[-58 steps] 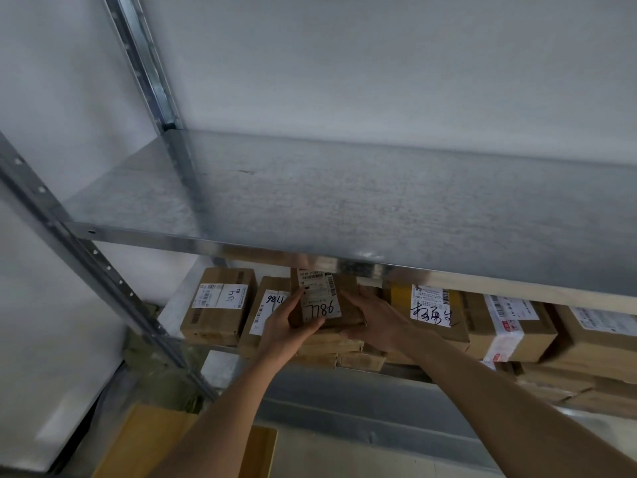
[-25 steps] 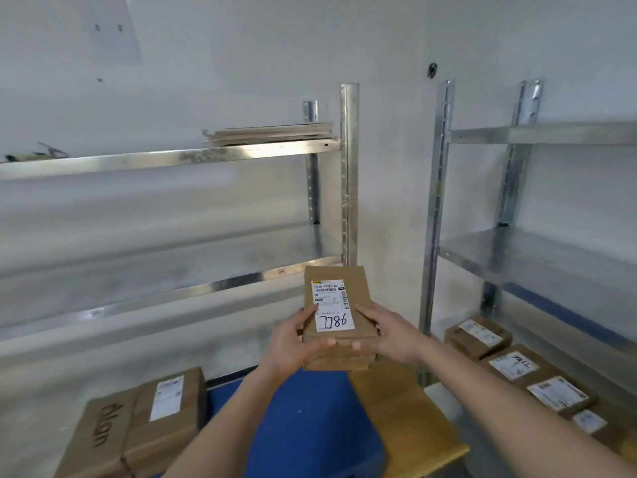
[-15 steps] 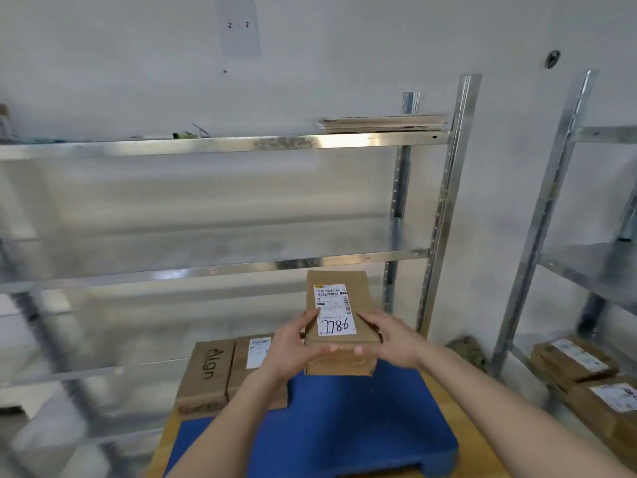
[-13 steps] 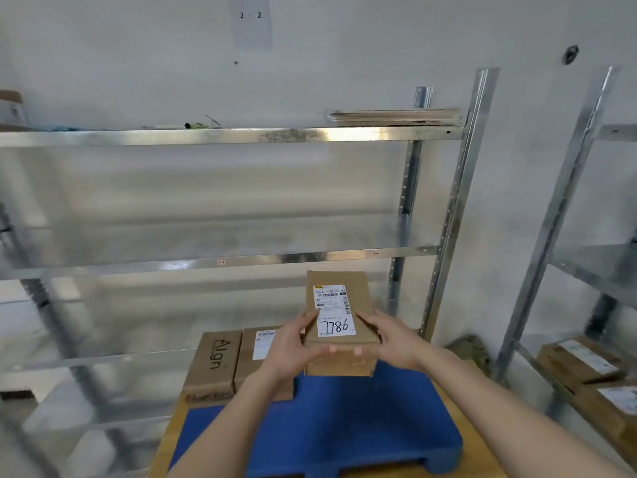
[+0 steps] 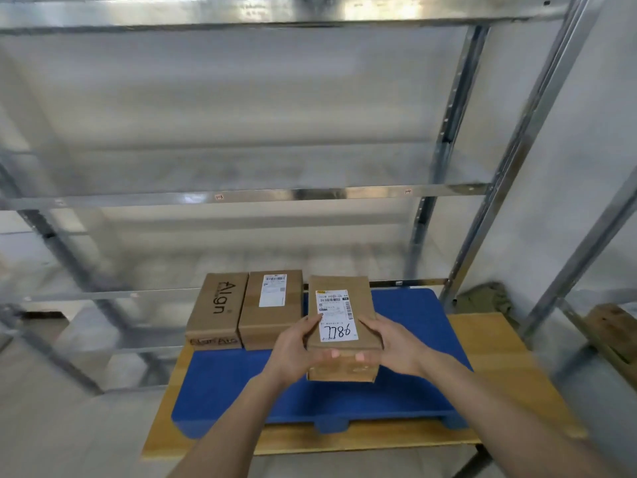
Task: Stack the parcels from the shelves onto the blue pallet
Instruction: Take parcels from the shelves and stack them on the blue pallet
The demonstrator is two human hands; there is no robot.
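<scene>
The left hand [image 5: 297,346] grips the near-left side of a brown parcel [image 5: 341,326], thumb on top beside its white label [image 5: 336,315], fingers curled under the near edge; the right hand [image 5: 393,343] grips the near-right side the same way; the parcel sits held between them above the blue pallet [image 5: 413,384], with more cardboard stacked beneath it in the grasp. The pallet lies on a wooden board [image 5: 499,357]; at its far-left corner two parcels rest side by side and touching, a printed box [image 5: 217,312] on the left, a labelled box [image 5: 270,310] on the right, just left of the held parcel. Metal shelving [image 5: 241,194] stands beyond.
</scene>
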